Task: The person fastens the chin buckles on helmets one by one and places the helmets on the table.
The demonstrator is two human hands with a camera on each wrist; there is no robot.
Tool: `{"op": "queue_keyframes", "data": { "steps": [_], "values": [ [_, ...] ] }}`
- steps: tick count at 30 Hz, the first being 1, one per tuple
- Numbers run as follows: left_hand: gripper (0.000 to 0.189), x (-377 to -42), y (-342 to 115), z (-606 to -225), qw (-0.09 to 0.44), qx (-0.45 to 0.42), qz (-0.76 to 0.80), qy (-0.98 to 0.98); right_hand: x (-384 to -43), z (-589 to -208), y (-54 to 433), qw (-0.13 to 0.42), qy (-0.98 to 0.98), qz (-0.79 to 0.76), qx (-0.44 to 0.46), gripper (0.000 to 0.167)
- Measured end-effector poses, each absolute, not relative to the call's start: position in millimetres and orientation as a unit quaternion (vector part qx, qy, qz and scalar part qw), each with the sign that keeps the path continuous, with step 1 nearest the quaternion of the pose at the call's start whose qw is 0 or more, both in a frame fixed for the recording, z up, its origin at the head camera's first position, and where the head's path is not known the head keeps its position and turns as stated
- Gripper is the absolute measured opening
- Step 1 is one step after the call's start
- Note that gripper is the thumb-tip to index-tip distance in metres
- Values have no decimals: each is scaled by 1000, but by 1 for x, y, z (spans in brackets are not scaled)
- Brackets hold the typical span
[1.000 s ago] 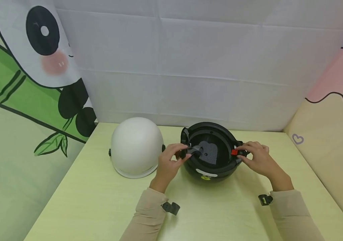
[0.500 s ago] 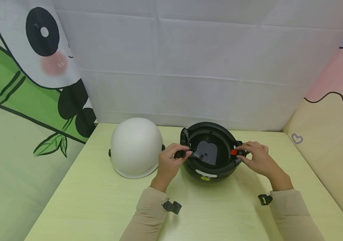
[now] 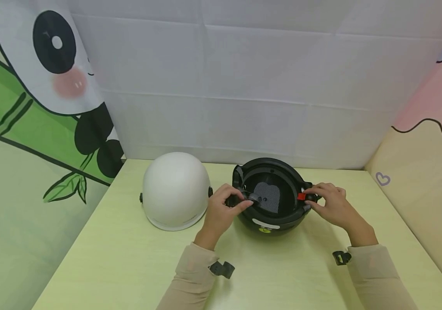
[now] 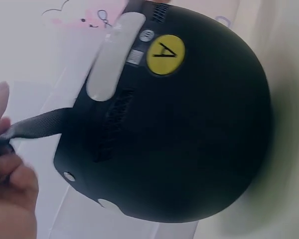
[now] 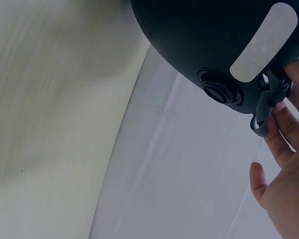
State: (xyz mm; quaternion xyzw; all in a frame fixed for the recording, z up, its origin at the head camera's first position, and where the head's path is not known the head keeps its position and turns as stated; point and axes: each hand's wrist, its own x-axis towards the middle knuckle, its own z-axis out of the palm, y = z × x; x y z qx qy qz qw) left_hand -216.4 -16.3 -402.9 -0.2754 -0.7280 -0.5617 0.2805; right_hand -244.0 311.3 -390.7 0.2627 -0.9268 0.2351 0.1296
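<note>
1 yellow sticker (image 4: 165, 55), seemingly "A", on black helmet (image 4: 189, 134)

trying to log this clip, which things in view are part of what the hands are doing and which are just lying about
In use:
- black helmet, open side up
- dark strap, held by the left hand
- black piece with a red tab, pinched by the right hand

Lying about:
- white helmet, dome up
</note>
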Motion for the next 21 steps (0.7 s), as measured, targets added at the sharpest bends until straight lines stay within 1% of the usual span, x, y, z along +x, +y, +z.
{"op": "queue_keyframes", "data": {
  "steps": [3,6,12,15,19,21],
  "values": [
    [24,-213,-17,-399,235,-264,-585,-730,-245,-391,311,132,-926,235,264,25],
    [30,-211,-18,-396,213,-262,-597,-728,-245,-390,311,136,-925,234,267,25],
    [43,-210,-18,-396,192,-269,-627,-705,-245,-387,311,146,-922,235,270,26],
    [49,-210,-18,-397,185,-274,-641,-693,-245,-386,310,160,-919,238,271,27],
    [50,-210,-18,-398,184,-275,-644,-690,-247,-385,310,181,-910,251,275,27],
    [47,-210,-18,-397,184,-274,-642,-691,-248,-384,311,193,-905,260,277,27]
  ]
}}
